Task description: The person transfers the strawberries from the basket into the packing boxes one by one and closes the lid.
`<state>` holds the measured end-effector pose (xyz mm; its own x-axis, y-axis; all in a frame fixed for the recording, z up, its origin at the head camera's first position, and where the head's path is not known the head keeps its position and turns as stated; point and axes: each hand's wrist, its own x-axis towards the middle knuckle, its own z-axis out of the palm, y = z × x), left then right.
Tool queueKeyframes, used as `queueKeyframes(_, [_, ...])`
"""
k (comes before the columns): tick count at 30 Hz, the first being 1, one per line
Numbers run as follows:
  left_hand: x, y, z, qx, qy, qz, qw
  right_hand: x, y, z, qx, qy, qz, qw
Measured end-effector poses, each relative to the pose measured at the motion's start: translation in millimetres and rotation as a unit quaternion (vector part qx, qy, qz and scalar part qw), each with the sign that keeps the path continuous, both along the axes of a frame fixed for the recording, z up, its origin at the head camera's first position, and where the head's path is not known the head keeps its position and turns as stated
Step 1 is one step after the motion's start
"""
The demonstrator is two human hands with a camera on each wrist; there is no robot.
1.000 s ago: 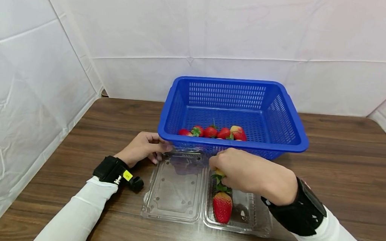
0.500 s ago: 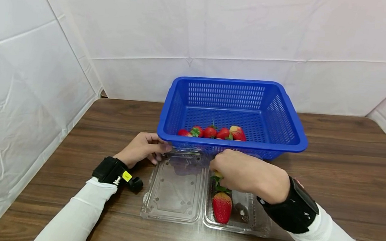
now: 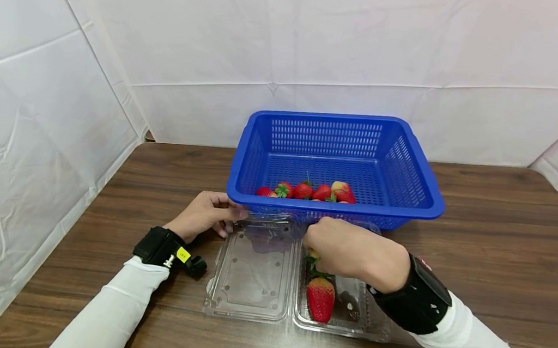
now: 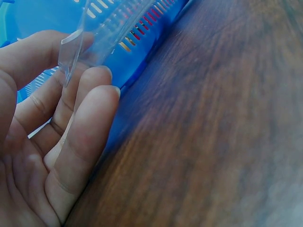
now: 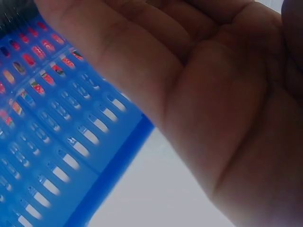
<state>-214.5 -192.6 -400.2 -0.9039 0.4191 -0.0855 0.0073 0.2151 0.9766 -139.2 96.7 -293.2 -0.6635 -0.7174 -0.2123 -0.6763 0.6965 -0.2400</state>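
Basically, it all came down to one strawberry and the right hand. The strawberry sat in the right half of a clear plastic box, which lay spread flat on the wood table. From the hand, the fruit was on the person's side and a bit left, just beside the curled-under fingers. Its long axis ran roughly front to back, narrow end toward the person, wide end toward the hand. Green leaves showed between fruit and hand, and a pale bit of fruit peeked out under the fingers; couldn't tell if that was a second berry. Right fingertips were hidden, and the right wrist view gave mostly palm, so couldn't tell whether that hand gripped anything.

Left hand pinched the far left corner of the box's left half between thumb and fingers. It was well apart from the strawberry; the right hand was clearly nearer. Blue basket stood just beyond the box, near rim hanging over its far end, more strawberries along its near side.
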Motion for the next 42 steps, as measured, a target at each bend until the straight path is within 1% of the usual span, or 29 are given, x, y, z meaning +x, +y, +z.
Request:
queueKeyframes(9, [-0.4,0,-0.3,0.004,0.0,0.0,1.0,-1.3,-2,-5.1,-0.007,-0.002,0.001,1.0])
queueKeyframes(17, [-0.3,-1,-0.3,0.001,-0.001,-0.001,1.0,-2.0,-2,-7.7,-0.002,-0.01,0.001,1.0])
queueKeyframes(27, [-0.8,1,-1.1,0.0,-0.002,0.003,1.0,-2.8,-3,-10.9,0.01,-0.009,-0.012,1.0])
queueKeyframes(36, [-1.1,0,-1.3,0.002,0.003,0.0,1.0,-2.0,-4,-11.1,0.012,-0.028,-0.02,0.999])
queueKeyframes(42, [-1.1,0,-1.5,0.006,0.004,-0.003,1.0,-1.2,-5,-11.1,0.016,-0.029,-0.028,0.999])
